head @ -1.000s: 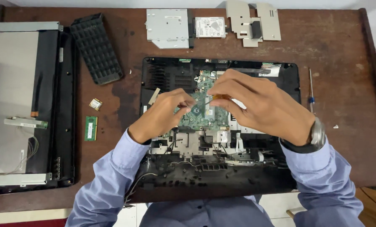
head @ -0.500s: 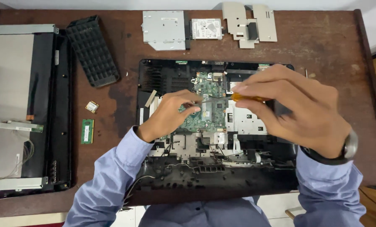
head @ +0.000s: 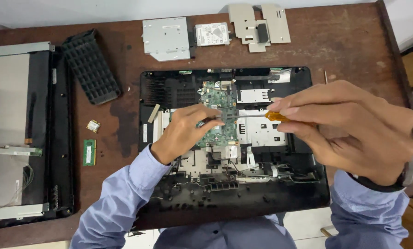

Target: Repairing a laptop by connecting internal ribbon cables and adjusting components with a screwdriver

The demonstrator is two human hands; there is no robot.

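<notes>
Two hands work over an opened laptop base [head: 234,203] lying on a brown wooden surface [head: 354,46]. Nearest the camera, blue sleeves reach in from the bottom edge. The right hand [head: 354,129] pinches a screwdriver [head: 262,116] by its orange handle, shaft running leftward toward the green circuit board [head: 220,115] in the middle of the base. The left hand [head: 188,129] rests curled on that board, fingertips meeting the shaft's tip; whether it grips the tip or only steadies it cannot be told.

Judging from this, a screw on the board is being driven or loosened. The next move calls for a tip seated squarely and turned without slipping onto nearby components.

Left of the base lie a small green memory stick [head: 89,152] and a tiny square card [head: 93,125], well apart from the hands. Beyond them a black slatted cover [head: 90,67] lies at an angle, and a detached screen panel [head: 17,133] runs off the left edge. Farthest off sit a silver optical drive [head: 166,38], a hard drive [head: 212,34] just beside it, and beige metal brackets [head: 259,22].

The screw itself is hidden under the fingers, and the right wrist covers part of the base's corner.
</notes>
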